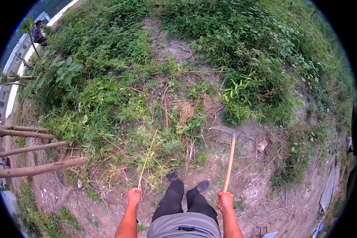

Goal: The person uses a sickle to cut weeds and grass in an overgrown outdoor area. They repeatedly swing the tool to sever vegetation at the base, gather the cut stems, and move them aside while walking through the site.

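Note:
My right hand (225, 200) grips the wooden handle of a sickle (229, 160). Its curved metal blade (223, 128) points left, just above bare soil and the edge of the weeds. In my left hand (134, 196) is the lower end of a thin yellow plant stalk (146, 162), which slants up and to the right. Leafy cut or flattened weeds (163, 166) lie around the stalk's upper part and in front of my shoes. A tuft of dry straw-coloured grass (185, 112) lies farther ahead, between the stalk and the blade.
Dense green weeds (250, 47) grow ahead and to the right. Several tree trunks (41, 168) stand at the left. A short piece of log (262, 145) lies right of the sickle. A person (39, 33) is at the far upper left, near a building (10, 74). A grey slab (328, 190) lies far right.

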